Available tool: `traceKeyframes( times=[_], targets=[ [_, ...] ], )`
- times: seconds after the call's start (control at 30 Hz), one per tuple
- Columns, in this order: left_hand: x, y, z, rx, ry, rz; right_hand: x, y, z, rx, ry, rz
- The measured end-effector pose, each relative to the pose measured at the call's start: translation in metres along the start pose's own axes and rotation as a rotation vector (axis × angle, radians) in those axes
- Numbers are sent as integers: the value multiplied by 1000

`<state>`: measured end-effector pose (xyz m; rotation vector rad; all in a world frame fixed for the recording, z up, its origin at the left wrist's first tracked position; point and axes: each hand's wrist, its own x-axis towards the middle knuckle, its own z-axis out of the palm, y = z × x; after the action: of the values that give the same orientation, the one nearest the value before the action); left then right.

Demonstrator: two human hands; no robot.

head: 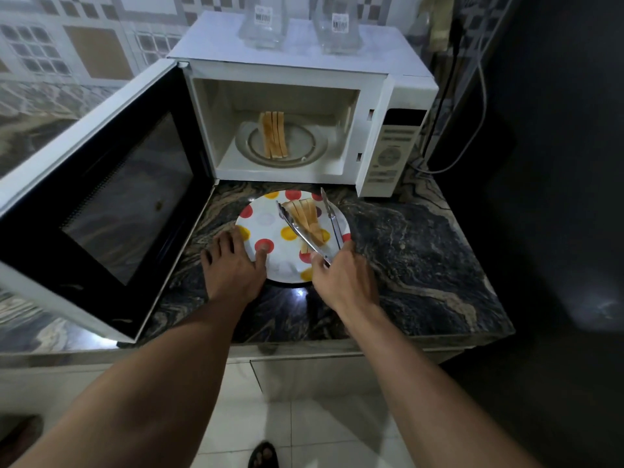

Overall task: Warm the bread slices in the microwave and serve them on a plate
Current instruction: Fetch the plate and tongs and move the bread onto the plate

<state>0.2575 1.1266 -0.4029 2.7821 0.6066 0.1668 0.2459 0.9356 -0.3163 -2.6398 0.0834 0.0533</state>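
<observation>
1. We see two lots of bread. One stack of slices stands on edge on the turntable inside the open microwave, upper middle of the frame. A second fan of slices lies on the spotted plate at the centre.
2. Our right hand grasps the tongs near their hinge. Their arms are spread to either side of the plated slices and pinch nothing.
3. Our left hand lies relaxed on the plate's left rim with the thumb on top, steadying it.
4. We judge the bread light, soft and easily crushed. It is best squeezed gently across the stack's flat outer faces, since loose slices may slip apart.
5. The door stands wide at the left of the frame, close beside the plate. The counter offers open room to the right, and its front edge runs just below the plate.
</observation>
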Motion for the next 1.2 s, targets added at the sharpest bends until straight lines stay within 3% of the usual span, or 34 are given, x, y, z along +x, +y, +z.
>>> traceKeyframes(
  times=[0.1,0.23,0.7,1.2],
  targets=[
    [10,-2,-8,-50,54,-12,6,-12,-13,26,18,-15],
    [23,-10,2,-63,9,40,34,-39,-16,69,18,-22],
    [27,-11,14,-5,48,32,182,-134,22,113,-29,-1],
    [27,-12,13,-13,32,31,218,-143,40,86,-62,-36]
  ],
)
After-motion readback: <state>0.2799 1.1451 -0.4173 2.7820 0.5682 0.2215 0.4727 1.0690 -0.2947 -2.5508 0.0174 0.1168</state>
